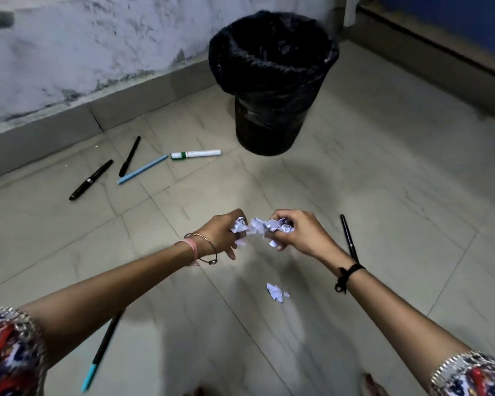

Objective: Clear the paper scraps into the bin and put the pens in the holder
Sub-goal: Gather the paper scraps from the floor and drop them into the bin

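Both of my hands are raised over the floor, each closed on crumpled white paper scraps [262, 227]. My left hand [222, 234] grips one wad and my right hand [293, 231] grips a larger one, and the two wads touch between them. A small scrap [275, 292] lies on the tiles below. The black bin [272, 81], lined with a black bag, stands ahead. On the floor to the left lie two black pens [91, 180] [129, 156], a light blue pen [142, 169] and a white marker with a green cap [195, 154]. No pen holder is in view.
Another black pen [349, 237] lies by my right wrist. A black pen with a teal end [100, 352] lies partly under my left forearm. A stained wall with a grey skirting [69, 121] runs along the left, and a blue door [455, 30] is at the far right.
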`<action>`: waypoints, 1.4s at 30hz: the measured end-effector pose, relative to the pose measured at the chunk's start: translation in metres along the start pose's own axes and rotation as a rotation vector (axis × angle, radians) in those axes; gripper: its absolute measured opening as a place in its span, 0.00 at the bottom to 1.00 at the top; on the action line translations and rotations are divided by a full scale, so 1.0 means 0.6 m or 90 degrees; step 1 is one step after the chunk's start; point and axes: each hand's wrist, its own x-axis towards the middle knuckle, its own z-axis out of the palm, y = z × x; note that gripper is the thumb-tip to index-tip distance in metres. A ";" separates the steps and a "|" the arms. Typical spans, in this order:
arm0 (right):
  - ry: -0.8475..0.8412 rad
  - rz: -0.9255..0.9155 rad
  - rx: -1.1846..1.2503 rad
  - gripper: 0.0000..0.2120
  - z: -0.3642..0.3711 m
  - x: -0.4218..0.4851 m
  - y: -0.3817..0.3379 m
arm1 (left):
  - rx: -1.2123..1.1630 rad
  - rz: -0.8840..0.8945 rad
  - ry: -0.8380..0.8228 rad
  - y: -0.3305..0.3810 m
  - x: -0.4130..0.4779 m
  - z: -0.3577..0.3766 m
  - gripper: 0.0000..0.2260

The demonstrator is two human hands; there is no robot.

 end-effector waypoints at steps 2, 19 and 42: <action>-0.016 -0.003 0.013 0.09 -0.035 0.006 -0.033 | -0.039 0.017 0.006 0.033 0.002 -0.029 0.02; 0.176 -0.083 0.074 0.10 -0.331 0.276 -0.315 | -0.223 0.126 0.172 0.401 0.200 -0.302 0.15; 0.170 -0.045 0.084 0.05 -0.256 0.197 -0.223 | -0.180 0.106 0.169 0.306 0.182 -0.220 0.10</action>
